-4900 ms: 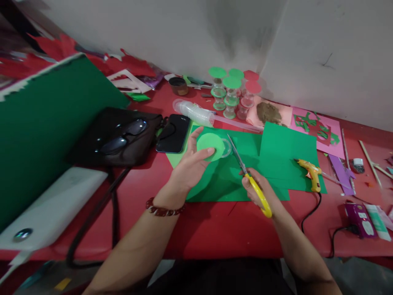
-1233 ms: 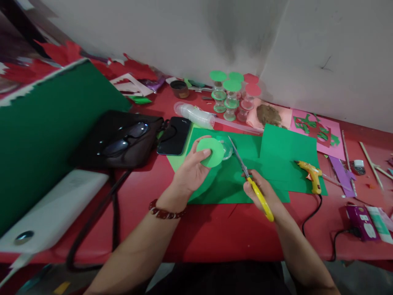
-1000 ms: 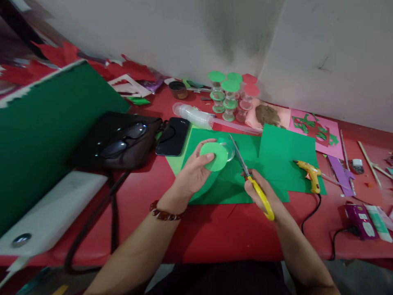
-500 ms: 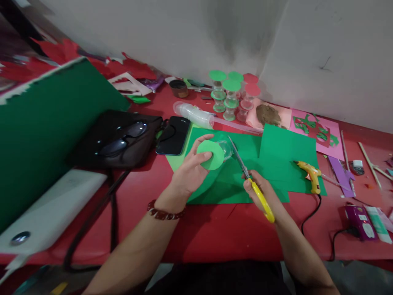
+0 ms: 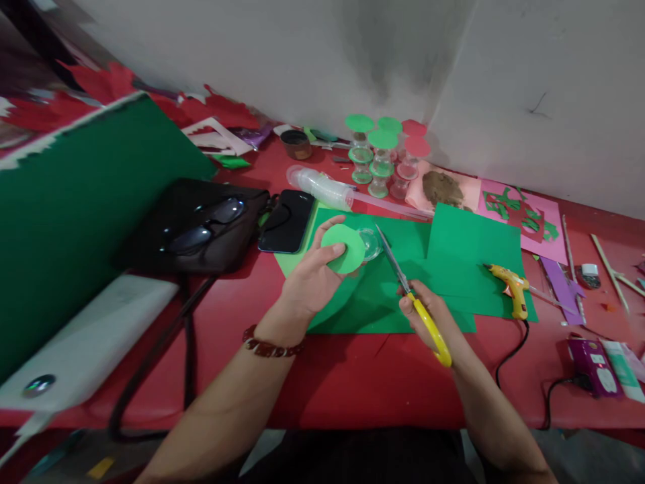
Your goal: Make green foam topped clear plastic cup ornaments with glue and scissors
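Five capped stacks of clear plastic cups with green and red paper discs (image 5: 383, 168) stand at the back of the red tabletop (image 5: 363, 383), seen in the head view (only view). They look complete to me. Left hand (image 5: 315, 275) pinches a light-green round paper disc (image 5: 353, 249), thumb on top; edge reads as fully cut. Just beyond it: a round clear plastic cup (image 5: 373, 244); can't tell if it's joined to the disc. Right hand (image 5: 438, 308) is closed around yellow-handled metal scissors (image 5: 423, 314), blades close together, beside that cup. Unused stock, I'd say: nested clear plastic cups lying on their side (image 5: 322, 187), large flat green paper sheets (image 5: 474, 255). Yellow glue gun (image 5: 511, 286) lies on the green.

Labels: purple box with white sticker (image 5: 594, 366) and white-and-green tube (image 5: 623, 370) carry markings, too small to read. No brand legible from here.
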Tool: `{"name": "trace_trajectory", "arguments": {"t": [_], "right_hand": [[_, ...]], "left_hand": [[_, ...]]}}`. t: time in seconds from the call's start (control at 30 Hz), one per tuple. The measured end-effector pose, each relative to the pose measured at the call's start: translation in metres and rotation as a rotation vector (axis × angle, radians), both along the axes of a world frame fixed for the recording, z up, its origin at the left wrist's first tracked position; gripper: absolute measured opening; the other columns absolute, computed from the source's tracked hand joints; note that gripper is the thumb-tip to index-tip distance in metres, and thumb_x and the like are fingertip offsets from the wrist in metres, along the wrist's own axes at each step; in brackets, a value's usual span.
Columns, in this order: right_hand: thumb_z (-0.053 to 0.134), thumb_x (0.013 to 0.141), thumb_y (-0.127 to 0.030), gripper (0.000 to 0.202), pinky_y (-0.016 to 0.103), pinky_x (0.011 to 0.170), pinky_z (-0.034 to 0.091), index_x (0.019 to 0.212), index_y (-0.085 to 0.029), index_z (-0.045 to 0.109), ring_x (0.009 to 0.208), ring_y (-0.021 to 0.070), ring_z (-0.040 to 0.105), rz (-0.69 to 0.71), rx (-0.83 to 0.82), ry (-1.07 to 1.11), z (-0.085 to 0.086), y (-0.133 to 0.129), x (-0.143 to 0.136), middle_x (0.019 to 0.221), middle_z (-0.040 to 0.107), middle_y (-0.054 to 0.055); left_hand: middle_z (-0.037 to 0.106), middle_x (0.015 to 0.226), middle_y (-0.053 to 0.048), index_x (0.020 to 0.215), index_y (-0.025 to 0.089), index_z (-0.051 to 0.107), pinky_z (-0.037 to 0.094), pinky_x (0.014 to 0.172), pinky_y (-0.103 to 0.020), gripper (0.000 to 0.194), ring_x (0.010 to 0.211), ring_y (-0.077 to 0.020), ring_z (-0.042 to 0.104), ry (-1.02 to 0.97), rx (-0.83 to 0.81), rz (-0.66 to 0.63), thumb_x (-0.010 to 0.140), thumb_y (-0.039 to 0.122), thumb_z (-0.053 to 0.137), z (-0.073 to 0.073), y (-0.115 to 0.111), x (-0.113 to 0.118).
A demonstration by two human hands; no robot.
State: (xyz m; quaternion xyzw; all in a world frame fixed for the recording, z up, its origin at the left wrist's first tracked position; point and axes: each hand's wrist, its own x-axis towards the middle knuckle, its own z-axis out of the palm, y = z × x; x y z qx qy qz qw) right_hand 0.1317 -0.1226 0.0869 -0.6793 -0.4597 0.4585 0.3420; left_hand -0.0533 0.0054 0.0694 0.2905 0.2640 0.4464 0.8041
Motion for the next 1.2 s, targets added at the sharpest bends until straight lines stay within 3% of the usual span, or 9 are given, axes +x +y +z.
{"name": "trace_trajectory", "arguments": {"t": [0.33, 0.47, 0.77, 0.93, 1.07, 1.2], "right_hand": [[0.065, 0.081, -0.075, 0.054, 0.022, 0.045, 0.032, 0.096, -0.024, 0.06, 0.047, 0.0106, 0.044, -0.048, 0.028, -0.03, -0.016, -0.002, 0.0, 0.057, 0.052, -0.006], [0.065, 0.084, -0.07, 0.049, 0.023, 0.049, 0.034, 0.098, -0.023, 0.06, 0.05, 0.0122, 0.048, -0.004, 0.033, -0.041, -0.015, -0.003, 0.004, 0.06, 0.053, -0.005], [0.055, 0.093, -0.062, 0.04, 0.025, 0.056, 0.041, 0.103, -0.023, 0.055, 0.061, 0.0135, 0.045, 0.101, 0.125, -0.1, -0.007, -0.005, 0.012, 0.069, 0.047, -0.004], [0.055, 0.095, -0.065, 0.044, 0.026, 0.059, 0.045, 0.105, -0.023, 0.055, 0.064, 0.0151, 0.052, 0.098, 0.116, -0.035, -0.001, -0.007, 0.01, 0.072, 0.05, -0.003], [0.05, 0.097, -0.071, 0.05, 0.025, 0.055, 0.041, 0.108, -0.023, 0.055, 0.06, 0.0136, 0.047, 0.086, 0.08, 0.021, 0.0, -0.008, 0.009, 0.071, 0.047, -0.004], [0.053, 0.095, -0.069, 0.048, 0.026, 0.06, 0.043, 0.105, -0.023, 0.055, 0.064, 0.0143, 0.049, 0.092, 0.095, -0.006, -0.001, -0.008, 0.01, 0.074, 0.049, -0.003]], "left_hand": [[0.073, 0.101, -0.001, 0.124, 0.028, 0.065, 0.055, 0.068, -0.032, 0.049, 0.088, -0.0214, 0.07, 0.014, 0.037, 0.107, 0.078, 0.031, 0.084, -0.007, 0.002, 0.002], [0.073, 0.096, 0.0, 0.116, 0.027, 0.066, 0.054, 0.067, -0.033, 0.043, 0.085, -0.0213, 0.07, 0.01, 0.011, 0.141, 0.078, 0.033, 0.085, -0.01, 0.004, 0.003], [0.073, 0.1, 0.0, 0.122, 0.028, 0.061, 0.057, 0.073, -0.033, 0.056, 0.088, -0.02, 0.071, 0.046, 0.004, -0.04, 0.074, 0.028, 0.089, 0.0, 0.001, 0.0], [0.073, 0.098, 0.0, 0.123, 0.028, 0.059, 0.057, 0.072, -0.031, 0.059, 0.085, -0.0187, 0.07, 0.041, -0.002, -0.057, 0.073, 0.028, 0.09, 0.0, -0.001, 0.001], [0.073, 0.098, 0.0, 0.121, 0.027, 0.059, 0.056, 0.071, -0.031, 0.057, 0.085, -0.0189, 0.07, 0.024, 0.012, -0.066, 0.073, 0.026, 0.09, 0.0, -0.001, 0.002], [0.073, 0.097, 0.0, 0.122, 0.028, 0.058, 0.056, 0.071, -0.03, 0.059, 0.084, -0.0189, 0.07, 0.036, 0.008, -0.066, 0.073, 0.026, 0.09, 0.001, -0.001, 0.001]]}}
